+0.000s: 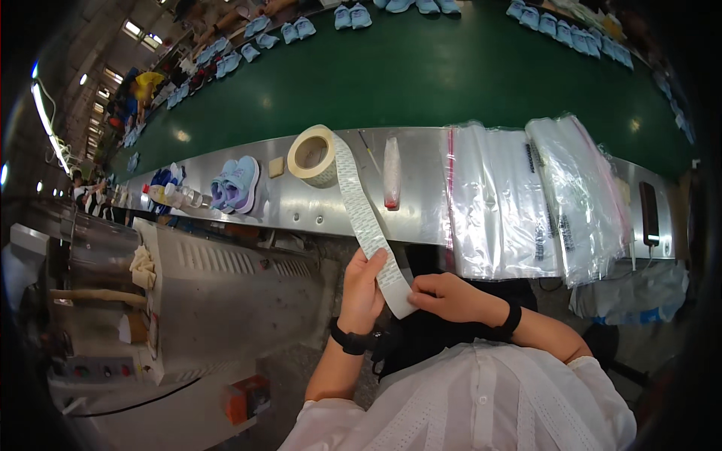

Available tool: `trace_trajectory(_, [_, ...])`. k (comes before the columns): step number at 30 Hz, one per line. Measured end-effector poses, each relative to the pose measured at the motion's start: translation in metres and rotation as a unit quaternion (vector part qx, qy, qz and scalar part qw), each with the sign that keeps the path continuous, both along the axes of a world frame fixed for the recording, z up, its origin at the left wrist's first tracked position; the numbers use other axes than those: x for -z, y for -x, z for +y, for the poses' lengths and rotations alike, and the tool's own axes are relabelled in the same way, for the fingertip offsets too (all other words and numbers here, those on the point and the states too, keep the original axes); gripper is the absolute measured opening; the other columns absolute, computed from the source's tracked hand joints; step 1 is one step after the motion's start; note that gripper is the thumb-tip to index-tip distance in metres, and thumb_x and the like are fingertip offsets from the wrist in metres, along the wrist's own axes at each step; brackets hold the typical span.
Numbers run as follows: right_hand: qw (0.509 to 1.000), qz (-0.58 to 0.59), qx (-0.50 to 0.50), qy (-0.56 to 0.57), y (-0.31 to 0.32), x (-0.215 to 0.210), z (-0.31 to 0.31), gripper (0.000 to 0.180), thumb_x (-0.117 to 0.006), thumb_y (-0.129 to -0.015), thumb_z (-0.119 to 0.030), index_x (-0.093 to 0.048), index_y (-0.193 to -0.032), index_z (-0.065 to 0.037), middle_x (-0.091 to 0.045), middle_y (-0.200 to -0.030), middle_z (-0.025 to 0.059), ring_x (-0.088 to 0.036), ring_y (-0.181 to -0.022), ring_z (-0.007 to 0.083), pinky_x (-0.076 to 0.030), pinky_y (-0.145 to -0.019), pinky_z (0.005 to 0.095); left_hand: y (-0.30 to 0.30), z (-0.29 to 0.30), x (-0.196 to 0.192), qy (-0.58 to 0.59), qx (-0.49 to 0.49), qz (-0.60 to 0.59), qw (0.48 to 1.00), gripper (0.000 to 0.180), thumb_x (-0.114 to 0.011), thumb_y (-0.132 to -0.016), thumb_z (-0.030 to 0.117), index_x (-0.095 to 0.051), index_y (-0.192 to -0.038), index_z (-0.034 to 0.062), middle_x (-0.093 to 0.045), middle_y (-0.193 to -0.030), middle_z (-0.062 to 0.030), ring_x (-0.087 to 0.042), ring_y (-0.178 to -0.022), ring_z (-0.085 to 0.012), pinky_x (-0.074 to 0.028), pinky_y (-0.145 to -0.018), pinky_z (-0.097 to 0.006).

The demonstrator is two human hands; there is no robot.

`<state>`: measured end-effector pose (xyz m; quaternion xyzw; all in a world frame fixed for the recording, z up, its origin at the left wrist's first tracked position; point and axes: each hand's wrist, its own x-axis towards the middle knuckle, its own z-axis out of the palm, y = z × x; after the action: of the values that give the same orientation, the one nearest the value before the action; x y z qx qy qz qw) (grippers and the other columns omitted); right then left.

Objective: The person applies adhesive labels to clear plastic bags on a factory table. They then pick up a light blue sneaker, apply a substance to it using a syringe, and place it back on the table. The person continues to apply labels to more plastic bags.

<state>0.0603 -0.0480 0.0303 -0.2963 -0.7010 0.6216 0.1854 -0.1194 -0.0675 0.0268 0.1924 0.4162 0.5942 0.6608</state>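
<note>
the strip (pixel 361 219) runs from the roll (pixel 322 180) to the two hands. the roll lies on the metal ledge (pixel 425 218), its hole facing up and its axis roughly upright. the strip leaves the roll on the right side, crosses the near edge of the ledge and extends past it above the person's lap.

long axis of the strip: a slight diagonal, from far left to near right. the free end points toward the person and a little to the right. the marked face is up; the section next to the free end is plain white.

left hand (pixel 364 289): closed on the left edge of the strip, thumb on the upper face, with no gap to the strip. the other fingers are partly hidden. right hand (pixel 450 298): thumb and forefinger closed together on the right edge, close to the free end; the remaining fingers are curled in.

surrounding items on the ledge: the tan block (pixel 276 166) is just left of the roll. farther left is the pair of shoes (pixel 235 184), light blue and purple. right of the strip lies the red-ended tool (pixel 392 174), red end toward the person. beyond it, clear bags (pixel 496 203) lie in overlapping stacks and overhang the near edge. the green belt (pixel 414 75) is behind the ledge.
</note>
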Motion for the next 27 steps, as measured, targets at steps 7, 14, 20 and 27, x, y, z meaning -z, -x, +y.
trace_trajectory(7, [0.996, 0.038, 0.067, 0.037, -0.008, -0.005, 0.005, 0.014, -0.055, -0.089, -0.015, -0.054, -0.087, -0.002, -0.053, -0.069, 0.0017, -0.046, -0.066, 0.0053, -0.040, -0.059, 0.0240, -0.019, -0.001, 0.001, -0.021, -0.023, 0.092, 0.995, 0.017, -0.053, -0.088, 0.002, -0.051, -0.104, -0.0012, -0.057, -0.095, -0.0047, -0.056, -0.081, -0.0100, -0.048, -0.069, -0.023])
trace_trajectory(14, [0.988, 0.083, 0.131, -0.016, -0.014, -0.005, 0.004, 0.017, -0.060, -0.085, -0.017, -0.055, -0.083, -0.001, -0.056, -0.068, 0.0090, -0.053, -0.060, 0.0179, -0.042, -0.057, 0.0292, -0.030, -0.031, -0.042, -0.219, -0.022, 0.684, 0.695, 0.031, -0.064, -0.072, -0.002, -0.057, -0.102, 0.0005, -0.054, -0.100, -0.0109, -0.053, -0.088, -0.0219, -0.044, -0.074, -0.031])
trace_trajectory(20, [0.984, 0.026, 0.166, -0.063, 0.002, -0.005, 0.015, 0.019, -0.061, -0.083, -0.020, -0.058, -0.074, -0.004, -0.059, -0.070, 0.0094, -0.058, -0.063, 0.0256, -0.044, -0.056, 0.0338, -0.035, -0.031, -0.016, -0.134, 0.012, 0.424, 0.896, 0.011, -0.058, -0.086, 0.003, -0.058, -0.097, -0.0004, -0.055, -0.094, -0.0063, -0.054, -0.078, -0.0078, -0.044, -0.069, -0.020])
trace_trajectory(27, [0.974, 0.003, 0.195, -0.114, -0.015, 0.001, 0.007, 0.017, -0.059, -0.084, -0.017, -0.056, -0.074, -0.003, -0.055, -0.068, 0.0092, -0.054, -0.060, 0.0238, -0.042, -0.056, 0.0327, -0.025, -0.013, -0.024, -0.098, -0.040, 0.372, 0.922, 0.003, -0.056, -0.083, -0.003, -0.059, -0.083, -0.0018, -0.057, -0.086, -0.0050, -0.054, -0.079, -0.0104, -0.043, -0.071, -0.023])
